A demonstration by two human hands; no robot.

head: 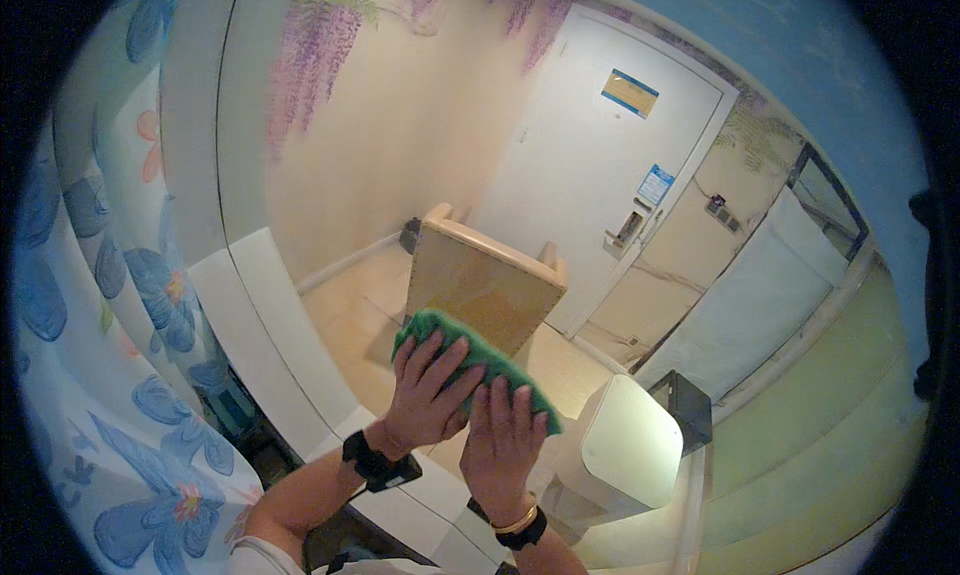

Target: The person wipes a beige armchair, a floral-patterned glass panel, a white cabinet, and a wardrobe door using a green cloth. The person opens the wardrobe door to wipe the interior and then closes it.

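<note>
A folded green cloth [484, 356] is spread under the fingers of both hands, slanting down to the right. My left hand [431, 391] lies over its left and middle part, fingers apart and pointing up. At the cloth's right part, my right hand [504, 436] has its fingertips on the surface, close beside the left hand. Both hands keep hold of the cloth; their thumbs are mostly hidden. Whether the cloth presses against a surface cannot be told. Dark bands circle both wrists, and a gold bangle [517, 521] is on the right one.
Beyond the cloth stands an armchair [480, 282] with a studded panel. A white door [600, 132] is behind it. To the right are a white rounded cabinet [630, 444], a dark box [691, 419] and a pale draped cloth [757, 297]. A floral curtain [150, 425] hangs left, beside a white ledge [277, 365].
</note>
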